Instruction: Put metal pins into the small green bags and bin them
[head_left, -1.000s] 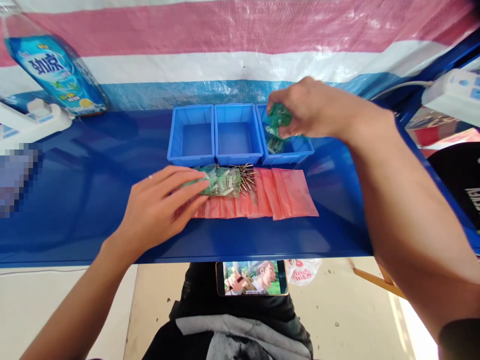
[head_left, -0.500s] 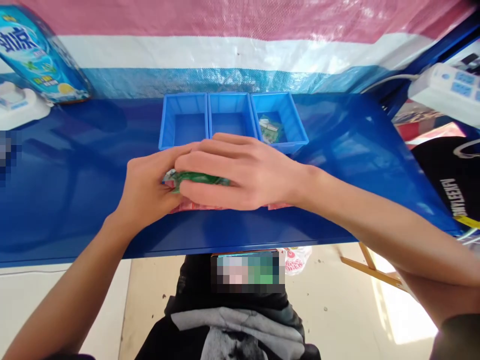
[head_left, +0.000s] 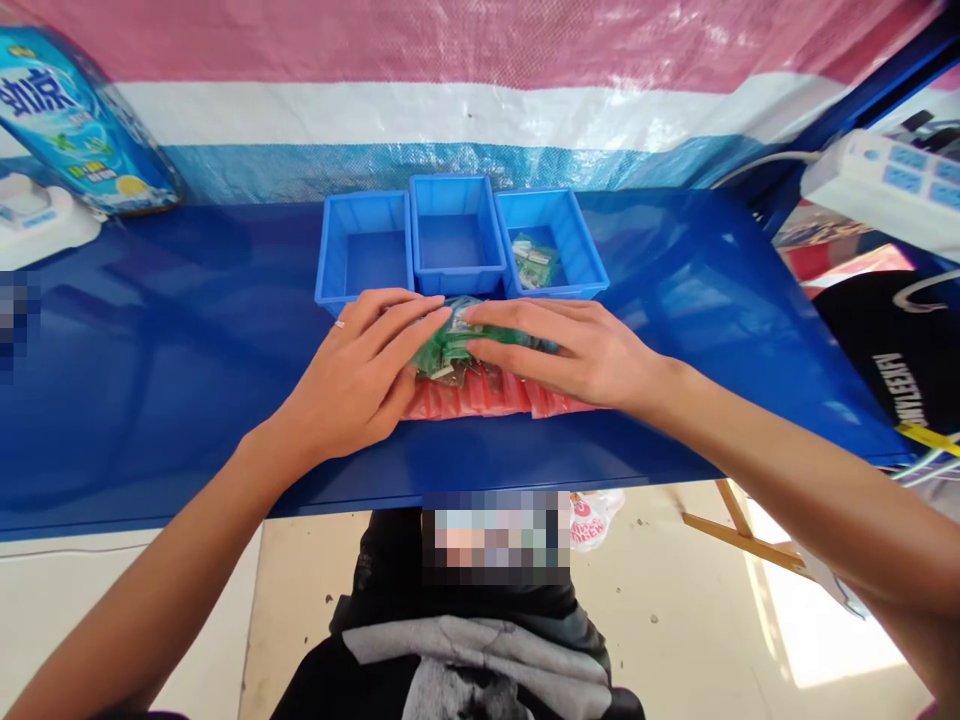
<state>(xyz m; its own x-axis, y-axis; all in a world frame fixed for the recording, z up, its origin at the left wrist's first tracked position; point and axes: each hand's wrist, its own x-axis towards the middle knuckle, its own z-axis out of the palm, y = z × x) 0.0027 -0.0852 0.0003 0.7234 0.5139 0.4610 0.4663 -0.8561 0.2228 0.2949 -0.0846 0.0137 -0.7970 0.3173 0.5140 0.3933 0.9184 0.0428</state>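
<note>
Several small green bags point(head_left: 457, 345) lie in a heap on top of red bags point(head_left: 480, 392) near the table's front edge. My left hand point(head_left: 367, 370) rests on the left side of the heap, fingers extended over the green bags. From the right, my right hand point(head_left: 570, 350) lies over the heap with its fingers spread and stretched out. Just behind the hands stand three blue bins: the left bin point(head_left: 366, 245) and the middle bin point(head_left: 456, 225) hold nothing visible, and the right bin point(head_left: 551, 240) contains green-tinted packets point(head_left: 534, 262).
A blue detergent bag point(head_left: 90, 130) and a white socket block point(head_left: 45, 215) are at the back left of the blue table point(head_left: 187, 350). A white power strip point(head_left: 885, 185) hangs at the right, above a black item point(head_left: 885, 350). Striped sheeting point(head_left: 450, 110) forms the backdrop.
My hands have moved apart, uncovering the green and red bags. My right hand has shifted right, my left hand slightly right. The middle bin now sits farther back than its neighbours.
</note>
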